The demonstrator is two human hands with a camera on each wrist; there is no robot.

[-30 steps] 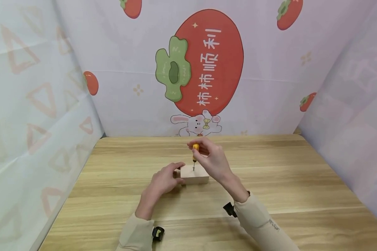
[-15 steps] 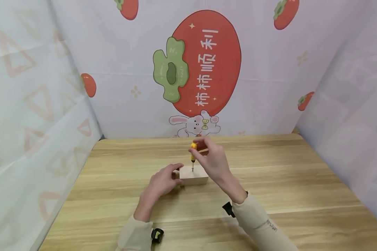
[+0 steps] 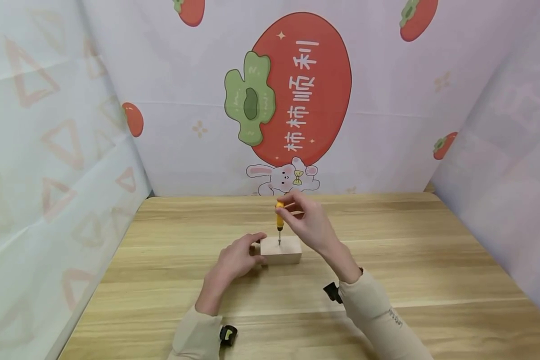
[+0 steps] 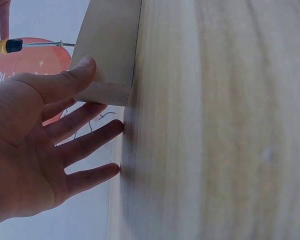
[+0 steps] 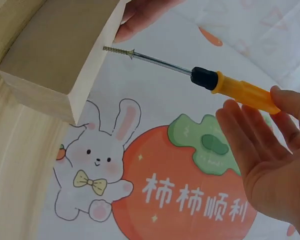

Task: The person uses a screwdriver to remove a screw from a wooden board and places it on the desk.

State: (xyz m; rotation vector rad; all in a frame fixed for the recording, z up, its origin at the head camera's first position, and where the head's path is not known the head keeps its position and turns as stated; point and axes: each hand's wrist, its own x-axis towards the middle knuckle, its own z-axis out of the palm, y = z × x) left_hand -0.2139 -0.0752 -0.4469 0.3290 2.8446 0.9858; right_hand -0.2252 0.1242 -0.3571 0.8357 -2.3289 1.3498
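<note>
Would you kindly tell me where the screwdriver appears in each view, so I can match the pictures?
Head: the screwdriver stands upright, just below center.
Left wrist: the screwdriver lies sideways at the upper left edge, handle cut off.
Right wrist: the screwdriver slants across the upper right, handle lowest.
Shared landmark: the wooden block, beyond the screwdriver's tip.

Work booth (image 3: 513, 125), printed cloth walls (image 3: 180, 155)

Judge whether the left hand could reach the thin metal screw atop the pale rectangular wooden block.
Probably yes: the left hand holds the block with nothing visible between hand and screw, though the yellow-handled screwdriver meets the screw's head.
</note>
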